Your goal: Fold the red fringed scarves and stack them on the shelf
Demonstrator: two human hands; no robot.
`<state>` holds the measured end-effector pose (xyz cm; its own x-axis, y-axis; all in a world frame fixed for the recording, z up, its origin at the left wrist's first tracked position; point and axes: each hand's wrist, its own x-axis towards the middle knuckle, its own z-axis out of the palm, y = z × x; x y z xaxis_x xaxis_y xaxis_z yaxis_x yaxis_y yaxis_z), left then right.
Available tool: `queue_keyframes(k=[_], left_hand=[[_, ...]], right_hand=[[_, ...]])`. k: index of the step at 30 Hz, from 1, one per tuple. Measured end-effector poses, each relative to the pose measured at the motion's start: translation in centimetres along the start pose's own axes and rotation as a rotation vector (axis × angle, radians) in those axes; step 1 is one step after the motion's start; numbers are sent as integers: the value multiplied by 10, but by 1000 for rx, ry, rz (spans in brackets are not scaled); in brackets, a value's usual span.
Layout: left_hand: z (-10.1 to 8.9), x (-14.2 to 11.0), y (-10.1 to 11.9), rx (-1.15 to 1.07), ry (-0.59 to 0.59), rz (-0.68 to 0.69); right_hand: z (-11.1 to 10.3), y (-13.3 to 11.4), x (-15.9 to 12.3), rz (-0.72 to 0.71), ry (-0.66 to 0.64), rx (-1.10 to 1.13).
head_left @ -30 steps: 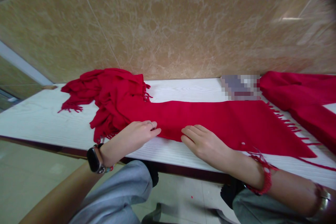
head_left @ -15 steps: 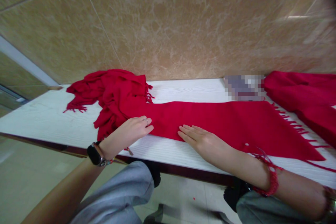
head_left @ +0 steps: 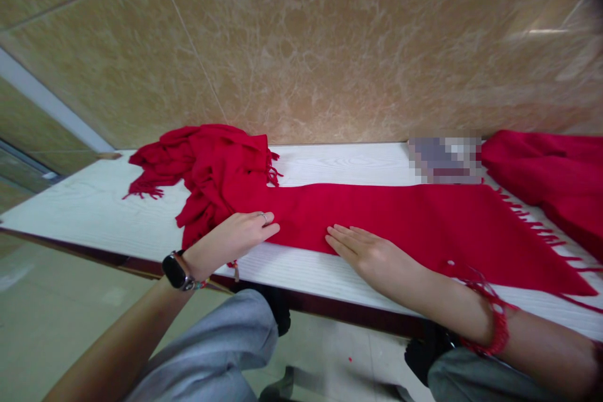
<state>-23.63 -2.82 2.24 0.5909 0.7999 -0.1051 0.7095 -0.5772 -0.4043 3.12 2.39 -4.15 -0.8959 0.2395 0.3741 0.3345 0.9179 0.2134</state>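
Grey trousers (head_left: 221, 339): two legs, before the scarf's near side.
Table (head_left: 292, 264): white, under the scarf.
Right hand (head_left: 377, 257): on the scarf's near edge; fingers arched a second ago, now straight, together, laid flat, gripping nothing.
Left hand (head_left: 245, 229): slightly farther toward the scarf's left end than before, widening the gap between hands; fingers loosely bent, thumb extended; whether cloth is pinched, cannot tell.
Scarf (head_left: 409, 220): red, spread mostly smooth on the table, fringe at right.
Heap (head_left: 211, 163): rumpled red cloth, crowding the scarf's left end; join unclear.
Blurred item (head_left: 443, 160): just beside the scarf's far edge.
Second red cloth (head_left: 546, 163): beyond the scarf's fringe.
Wall (head_left: 330, 44): tan, behind the scarf.
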Motion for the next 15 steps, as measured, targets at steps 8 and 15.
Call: queue_keyframes(k=[8,15], left_hand=[[-16,6,8,-97,-60,14],[-3,6,5,-162,-44,20]], right_hand=[[-7,-3,5,-30,29,-35],[-7,-7,8,-57,-5,10]])
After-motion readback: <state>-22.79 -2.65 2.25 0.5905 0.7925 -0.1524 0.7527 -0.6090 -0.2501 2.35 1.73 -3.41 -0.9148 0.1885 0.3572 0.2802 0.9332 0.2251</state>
